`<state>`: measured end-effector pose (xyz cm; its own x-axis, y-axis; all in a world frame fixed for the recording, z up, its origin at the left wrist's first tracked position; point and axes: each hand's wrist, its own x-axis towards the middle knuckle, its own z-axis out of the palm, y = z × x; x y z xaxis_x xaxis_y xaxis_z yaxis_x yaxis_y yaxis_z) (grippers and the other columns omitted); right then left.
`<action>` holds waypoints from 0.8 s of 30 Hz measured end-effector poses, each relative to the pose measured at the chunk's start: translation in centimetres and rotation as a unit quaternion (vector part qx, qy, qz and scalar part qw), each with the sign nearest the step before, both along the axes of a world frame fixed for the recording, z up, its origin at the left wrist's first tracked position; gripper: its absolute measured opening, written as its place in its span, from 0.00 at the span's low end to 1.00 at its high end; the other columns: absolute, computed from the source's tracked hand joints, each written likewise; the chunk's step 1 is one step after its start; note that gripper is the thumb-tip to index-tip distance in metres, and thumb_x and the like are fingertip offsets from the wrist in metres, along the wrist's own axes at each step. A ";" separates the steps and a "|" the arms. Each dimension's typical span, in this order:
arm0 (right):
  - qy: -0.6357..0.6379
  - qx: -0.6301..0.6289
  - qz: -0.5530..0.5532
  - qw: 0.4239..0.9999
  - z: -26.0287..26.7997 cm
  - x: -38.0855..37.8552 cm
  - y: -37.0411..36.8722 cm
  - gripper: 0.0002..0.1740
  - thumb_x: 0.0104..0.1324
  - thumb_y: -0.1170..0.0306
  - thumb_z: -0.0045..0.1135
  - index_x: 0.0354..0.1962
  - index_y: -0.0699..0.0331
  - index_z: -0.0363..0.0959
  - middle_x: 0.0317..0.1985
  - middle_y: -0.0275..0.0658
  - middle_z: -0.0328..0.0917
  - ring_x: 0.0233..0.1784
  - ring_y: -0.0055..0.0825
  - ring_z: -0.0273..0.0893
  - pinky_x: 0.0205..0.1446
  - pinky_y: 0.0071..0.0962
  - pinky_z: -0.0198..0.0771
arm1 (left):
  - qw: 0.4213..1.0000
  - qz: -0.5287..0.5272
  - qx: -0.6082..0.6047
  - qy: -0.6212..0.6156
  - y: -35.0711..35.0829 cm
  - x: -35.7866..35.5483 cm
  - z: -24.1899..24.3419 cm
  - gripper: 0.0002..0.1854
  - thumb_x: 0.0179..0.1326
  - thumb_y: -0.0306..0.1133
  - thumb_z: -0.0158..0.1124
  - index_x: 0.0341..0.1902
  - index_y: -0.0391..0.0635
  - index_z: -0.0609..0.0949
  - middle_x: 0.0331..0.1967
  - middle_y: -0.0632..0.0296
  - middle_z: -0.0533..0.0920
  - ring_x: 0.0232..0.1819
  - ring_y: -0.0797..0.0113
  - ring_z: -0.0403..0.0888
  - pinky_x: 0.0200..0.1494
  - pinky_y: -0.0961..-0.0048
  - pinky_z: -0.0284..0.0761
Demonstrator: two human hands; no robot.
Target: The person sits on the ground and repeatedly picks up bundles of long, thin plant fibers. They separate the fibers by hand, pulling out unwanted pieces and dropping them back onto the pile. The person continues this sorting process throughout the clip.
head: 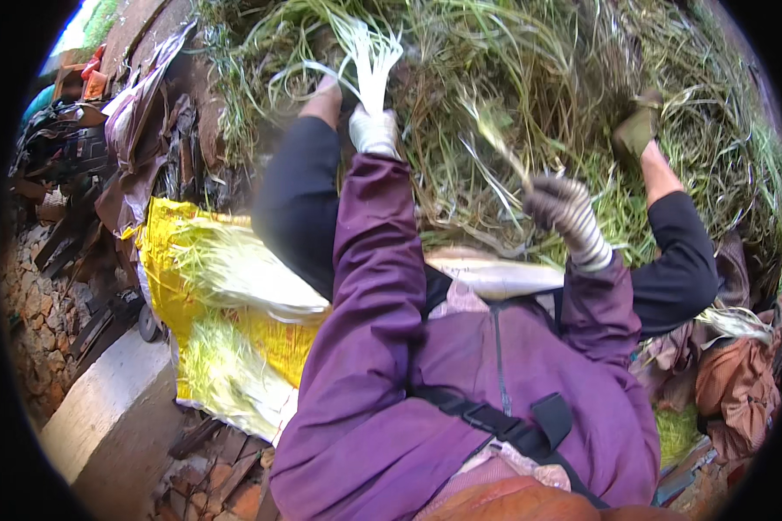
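My left hand (373,132), in a pale glove, is closed around the lower end of a bunch of whitish-green plant stalks (375,65), whose loose ends fan out away from me. On the right, my right hand (560,211), in a striped glove with dark fingers, grips a thin, blurred strand of yellowish plant matter (495,137). Beneath and beyond both hands spreads a big heap of tangled green and brown plant stems (560,65). Pale bundles of the same sort of stalks (254,273) lie on a yellow woven sack (169,260) at my left.
My legs are spread at the near edge of the heap. A concrete block (111,404) stands lower left, near rubble (52,312) and dark scraps. Crumpled orange-brown sacking (736,391) with a pale bundle (736,322) sits at the right.
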<state>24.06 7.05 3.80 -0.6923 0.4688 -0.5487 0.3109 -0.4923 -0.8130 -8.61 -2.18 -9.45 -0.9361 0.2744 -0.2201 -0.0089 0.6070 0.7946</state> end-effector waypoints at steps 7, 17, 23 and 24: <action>-0.068 0.034 -0.011 0.997 -2.0 -2.4 -2.2 0.14 0.59 0.68 0.62 0.42 0.65 0.77 0.26 0.28 0.77 0.24 0.12 0.68 0.29 0.15 0.66 | 0.940 0.030 0.291 -0.177 -1.7 4.3 8.8 0.09 0.50 0.25 0.68 0.32 0.45 0.77 0.17 0.67 0.75 0.09 0.78 0.65 0.09 0.80 0.60; -0.042 0.207 0.126 0.969 -3.7 -3.5 -6.7 0.15 0.60 0.66 0.60 0.42 0.67 0.76 0.32 0.36 0.81 0.33 0.18 0.75 0.39 0.21 0.72 | 0.933 0.016 0.199 -0.299 -0.7 11.2 8.0 0.11 0.49 0.29 0.72 0.32 0.43 0.76 0.15 0.67 0.75 0.10 0.78 0.67 0.10 0.80 0.60; -0.050 0.011 0.014 0.999 -3.7 -6.4 -3.7 0.16 0.62 0.58 0.60 0.38 0.62 0.78 0.27 0.31 0.78 0.22 0.15 0.72 0.21 0.17 0.65 | 0.917 0.009 0.243 -0.315 -0.8 11.6 6.9 0.11 0.48 0.23 0.70 0.34 0.42 0.77 0.15 0.66 0.75 0.10 0.78 0.68 0.10 0.80 0.60; -0.056 0.012 0.012 0.998 -4.0 -7.2 -3.0 0.16 0.62 0.58 0.59 0.38 0.62 0.78 0.26 0.30 0.78 0.21 0.15 0.72 0.21 0.17 0.64 | 0.918 0.004 0.245 -0.312 -0.8 11.6 6.9 0.11 0.48 0.23 0.70 0.34 0.42 0.77 0.15 0.66 0.75 0.10 0.77 0.68 0.10 0.80 0.60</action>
<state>16.88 4.02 -0.20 -0.6387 0.4675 -0.6112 0.4112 -0.4640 -0.7846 3.01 -2.93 -2.53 -0.6720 0.4765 -0.5669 -0.5589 0.1759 0.8104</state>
